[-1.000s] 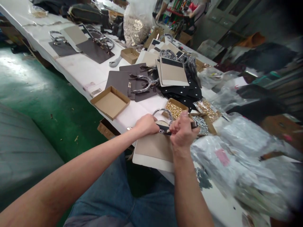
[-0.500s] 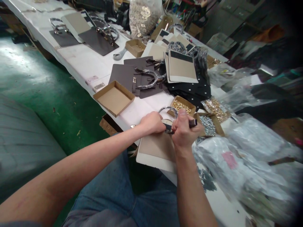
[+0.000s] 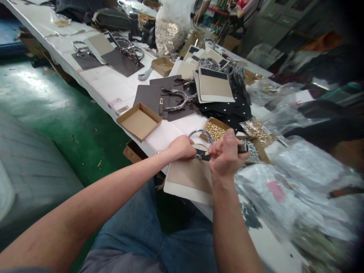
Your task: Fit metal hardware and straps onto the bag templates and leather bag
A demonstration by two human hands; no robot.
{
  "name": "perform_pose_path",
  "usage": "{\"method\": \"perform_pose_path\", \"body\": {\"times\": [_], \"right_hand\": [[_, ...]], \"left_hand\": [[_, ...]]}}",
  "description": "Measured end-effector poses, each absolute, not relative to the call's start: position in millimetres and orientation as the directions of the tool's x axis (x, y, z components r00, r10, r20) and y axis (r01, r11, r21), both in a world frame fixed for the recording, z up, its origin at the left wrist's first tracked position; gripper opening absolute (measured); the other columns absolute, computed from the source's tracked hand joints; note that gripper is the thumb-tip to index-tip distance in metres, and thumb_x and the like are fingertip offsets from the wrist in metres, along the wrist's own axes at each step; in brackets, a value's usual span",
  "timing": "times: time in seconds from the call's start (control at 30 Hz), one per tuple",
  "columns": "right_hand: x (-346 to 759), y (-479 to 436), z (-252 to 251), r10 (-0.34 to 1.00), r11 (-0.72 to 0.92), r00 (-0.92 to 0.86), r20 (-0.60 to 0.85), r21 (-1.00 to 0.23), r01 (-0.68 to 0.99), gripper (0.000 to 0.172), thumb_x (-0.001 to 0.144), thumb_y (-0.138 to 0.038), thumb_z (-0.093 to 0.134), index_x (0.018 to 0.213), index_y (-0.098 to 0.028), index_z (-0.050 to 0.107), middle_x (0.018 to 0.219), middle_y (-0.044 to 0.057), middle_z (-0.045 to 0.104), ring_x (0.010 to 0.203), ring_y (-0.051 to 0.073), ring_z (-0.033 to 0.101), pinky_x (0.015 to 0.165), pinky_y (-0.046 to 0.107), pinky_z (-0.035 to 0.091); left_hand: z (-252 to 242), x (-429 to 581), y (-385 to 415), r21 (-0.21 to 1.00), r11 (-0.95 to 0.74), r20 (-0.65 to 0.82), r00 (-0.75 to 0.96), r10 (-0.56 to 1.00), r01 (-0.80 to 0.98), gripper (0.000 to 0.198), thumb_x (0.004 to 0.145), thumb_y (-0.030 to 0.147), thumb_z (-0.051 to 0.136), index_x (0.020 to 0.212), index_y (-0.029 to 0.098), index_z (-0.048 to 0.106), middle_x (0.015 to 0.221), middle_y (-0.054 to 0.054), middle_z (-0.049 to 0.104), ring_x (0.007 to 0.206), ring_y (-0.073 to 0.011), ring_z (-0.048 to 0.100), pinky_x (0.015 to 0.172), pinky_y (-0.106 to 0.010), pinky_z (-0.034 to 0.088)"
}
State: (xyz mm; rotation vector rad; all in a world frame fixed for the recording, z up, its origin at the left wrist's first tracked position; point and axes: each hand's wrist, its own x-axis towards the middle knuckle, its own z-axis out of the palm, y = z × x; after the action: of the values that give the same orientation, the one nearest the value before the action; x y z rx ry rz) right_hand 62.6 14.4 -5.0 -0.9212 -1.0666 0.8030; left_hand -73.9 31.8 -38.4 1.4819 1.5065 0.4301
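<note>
A beige bag panel (image 3: 188,176) with a white border lies at the near table edge, over my lap. My left hand (image 3: 182,147) is closed on its top edge, by the plastic-wrapped curved handle (image 3: 199,133). My right hand (image 3: 226,156) is a fist around a dark-handled tool (image 3: 242,148), whose tip meets a small metal fitting (image 3: 198,155) on the panel's dark top band. Just beyond my hands stands a small box of gold studs (image 3: 214,130).
An open cardboard tray (image 3: 139,121) sits left of my hands. Grey and beige bag panels with handles (image 3: 167,99) cover the white table (image 3: 105,84) further back. Plastic bags (image 3: 287,178) pile up on the right. A big bag of metal parts (image 3: 170,28) stands far back. Green floor lies left.
My right fist with the tool has shifted slightly right and turned, and the view has drifted a little. My left hand keeps its hold on the panel's top.
</note>
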Motion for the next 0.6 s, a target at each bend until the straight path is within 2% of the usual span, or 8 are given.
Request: {"method": "perform_pose_path", "body": {"times": [0.33,0.6], "right_hand": [[54,19,-13,0.905,0.34,0.316,0.283,-0.93,-0.139,0.068,0.1,-0.054,0.086,0.057,-0.025,0.041,0.048,-0.01,0.033,0.038,0.005,0.028,0.036,0.024,0.027],[49,18,-15,0.907,0.341,0.301,0.296,-0.933,-0.112,0.066,0.1,-0.053,0.084,0.058,-0.025,0.042,0.049,-0.01,0.032,0.039,0.005,0.029,0.035,0.023,0.028]], "left_hand": [[-39,-77,33,0.774,0.193,-0.361,0.17,0.917,0.603,0.051,0.069,0.025,0.089,0.119,0.017,0.092,0.084,-0.007,0.083,0.075,-0.0245,0.073,0.065,-0.03,0.053],[-46,-79,33,0.793,0.152,-0.32,0.19,0.928,0.589,0.042,0.073,0.027,0.087,0.115,0.018,0.093,0.085,-0.008,0.084,0.077,-0.0257,0.074,0.068,-0.03,0.054]]}}
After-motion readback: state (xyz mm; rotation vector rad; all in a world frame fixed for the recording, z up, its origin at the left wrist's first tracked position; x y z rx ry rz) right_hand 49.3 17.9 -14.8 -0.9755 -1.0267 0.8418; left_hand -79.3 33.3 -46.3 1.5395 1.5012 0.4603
